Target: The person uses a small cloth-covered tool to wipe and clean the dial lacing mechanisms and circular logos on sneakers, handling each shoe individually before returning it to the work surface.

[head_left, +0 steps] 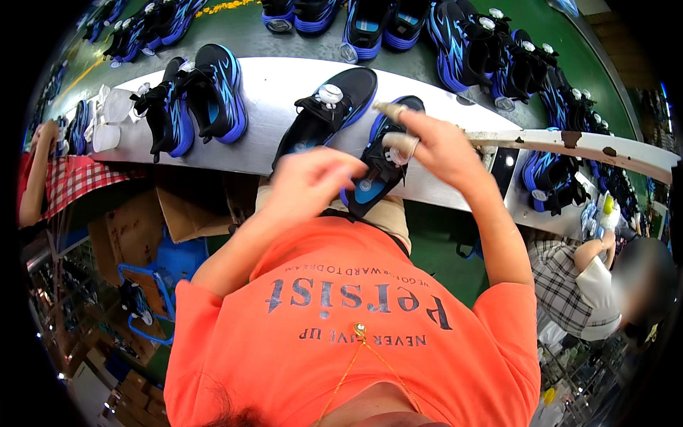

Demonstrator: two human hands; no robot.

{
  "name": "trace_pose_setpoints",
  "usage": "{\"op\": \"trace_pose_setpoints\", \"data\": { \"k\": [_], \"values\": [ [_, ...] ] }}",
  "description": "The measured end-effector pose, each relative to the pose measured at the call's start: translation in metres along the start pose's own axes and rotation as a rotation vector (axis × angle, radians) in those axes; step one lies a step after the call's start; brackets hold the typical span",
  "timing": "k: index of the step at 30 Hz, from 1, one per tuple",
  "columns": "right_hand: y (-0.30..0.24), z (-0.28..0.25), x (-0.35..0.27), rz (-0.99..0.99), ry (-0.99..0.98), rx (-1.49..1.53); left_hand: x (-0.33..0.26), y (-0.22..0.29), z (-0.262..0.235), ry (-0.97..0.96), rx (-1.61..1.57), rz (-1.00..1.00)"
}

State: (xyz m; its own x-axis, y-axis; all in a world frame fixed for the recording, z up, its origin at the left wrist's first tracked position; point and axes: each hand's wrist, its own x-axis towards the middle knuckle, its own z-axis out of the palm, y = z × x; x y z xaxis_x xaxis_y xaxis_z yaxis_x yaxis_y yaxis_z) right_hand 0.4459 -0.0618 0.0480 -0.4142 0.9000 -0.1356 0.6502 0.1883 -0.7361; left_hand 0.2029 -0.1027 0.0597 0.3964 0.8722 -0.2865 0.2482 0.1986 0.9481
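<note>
At the bench (270, 80) edge, the spread right hand (435, 146) could nudge the nearer shoe (366, 190) off; left hand (314, 181) blurred, can't tell.

Dark lettering (380, 295) stands on the front of the orange-red T-shirt (284, 341), upside down to the camera — one large word midway, a smaller arched line toward the hem, another toward the collar. At the silver tabletop's (274, 78) near edge, a black-and-blue shoe (386, 174) bears a pale insole mark (366, 186) — too small to read.
</note>
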Motion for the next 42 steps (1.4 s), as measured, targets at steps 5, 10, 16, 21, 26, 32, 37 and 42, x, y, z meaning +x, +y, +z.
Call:
{"op": "trace_pose_setpoints", "data": {
  "k": [5,10,16,21,26,32,37,42],
  "values": [
    [-0.001,0.015,0.069,-0.241,-0.001,0.065,0.024,-0.043,-0.057,0.419,0.495,0.198],
    [-0.009,0.032,0.105,-0.496,-0.136,0.02,0.043,-0.064,-0.037,0.538,0.443,0.179],
    [-0.029,0.024,0.071,-0.372,-0.204,-0.316,0.052,-0.063,-0.041,0.444,0.187,-0.019],
    [-0.022,0.029,0.075,-0.413,-0.183,-0.223,0.029,-0.019,-0.051,0.004,-0.136,-0.333],
    [-0.035,0.007,0.06,-0.19,-0.324,0.084,0.03,-0.016,-0.044,-0.117,-0.24,-0.382],
    [-0.025,0.035,0.046,-0.232,-0.166,-0.263,0.034,-0.033,-0.022,-0.069,-0.115,-0.281],
    [-0.033,0.03,0.041,-0.339,0.047,-0.385,0.034,-0.013,-0.018,-0.104,-0.108,-0.364],
    [-0.037,0.033,0.05,-0.077,-0.153,-0.272,0.026,-0.014,-0.008,-0.06,-0.169,-0.329]
  ]
}}
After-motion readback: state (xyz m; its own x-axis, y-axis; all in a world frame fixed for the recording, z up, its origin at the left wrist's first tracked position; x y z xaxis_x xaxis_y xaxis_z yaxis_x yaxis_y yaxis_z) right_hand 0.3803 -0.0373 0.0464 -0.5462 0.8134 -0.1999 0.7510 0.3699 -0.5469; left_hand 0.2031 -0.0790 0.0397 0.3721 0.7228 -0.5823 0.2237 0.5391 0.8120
